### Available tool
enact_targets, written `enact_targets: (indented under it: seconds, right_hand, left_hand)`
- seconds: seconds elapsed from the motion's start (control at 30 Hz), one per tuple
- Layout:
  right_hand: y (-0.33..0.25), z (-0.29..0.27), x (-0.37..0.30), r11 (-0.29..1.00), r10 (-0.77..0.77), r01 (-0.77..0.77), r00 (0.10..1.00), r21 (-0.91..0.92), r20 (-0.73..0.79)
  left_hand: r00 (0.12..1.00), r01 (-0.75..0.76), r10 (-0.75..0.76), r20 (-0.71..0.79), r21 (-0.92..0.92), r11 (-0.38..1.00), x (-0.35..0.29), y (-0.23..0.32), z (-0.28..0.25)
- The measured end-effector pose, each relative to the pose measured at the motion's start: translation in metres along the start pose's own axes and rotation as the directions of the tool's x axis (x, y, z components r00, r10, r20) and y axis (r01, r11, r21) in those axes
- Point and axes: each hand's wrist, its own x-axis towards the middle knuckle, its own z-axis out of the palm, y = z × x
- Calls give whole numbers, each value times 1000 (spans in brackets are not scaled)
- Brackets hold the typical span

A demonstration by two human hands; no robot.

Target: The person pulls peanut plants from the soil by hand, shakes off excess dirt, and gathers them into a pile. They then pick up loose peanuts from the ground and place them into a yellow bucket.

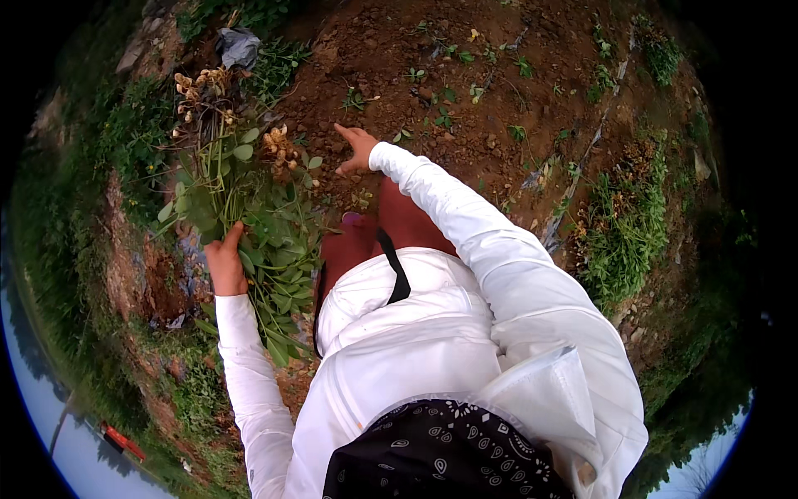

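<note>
Gripping a bunch of leafy green plants (287, 262), the left hand (226, 259) is curled in at the foliage, thumb pointing ahead and most fingers hidden by leaves, so how tightly they close cannot be told. The bunch lies against this hand: leafy tops spread to its right and back toward the wrist, while the stems run ahead of it to the root ends. There, one cluster of tan pods (281, 150) sits ahead and to the right of the left hand, and another pale cluster (199, 87) farther ahead of it.

The right hand (357, 151) is open and empty, fingers extended and thumb held apart, over brown soil (391, 71). The nearer tan pods are just left of it, apart from its fingers; whether it touches the soil cannot be told. A crumpled grey sheet (238, 48) lies ahead and to the left of the right hand. Well off to that hand's right, a heap of green plants (628, 229) rests beside a pale strip (597, 137).
</note>
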Motion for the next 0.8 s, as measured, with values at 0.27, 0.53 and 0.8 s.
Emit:
enact_targets:
  seconds: [0.27, 0.53, 0.8]
  right_hand:
    - [-60, 33, -26, 973, -157, 213, 888, 83, -433]
    - [-126, -14, -74, 690, -198, 551, 766, 468, -611]
    - [-221, -143, -37, 95, 95, 651, 747, 753, -658]
  left_hand:
    - [945, -205, 222, 241, -95, 974, -89, 109, 2]
    - [907, -133, 178, 382, -142, 981, -81, 133, 21]
    - [807, -590, 526, 268, 404, 699, 44, 257, 122]
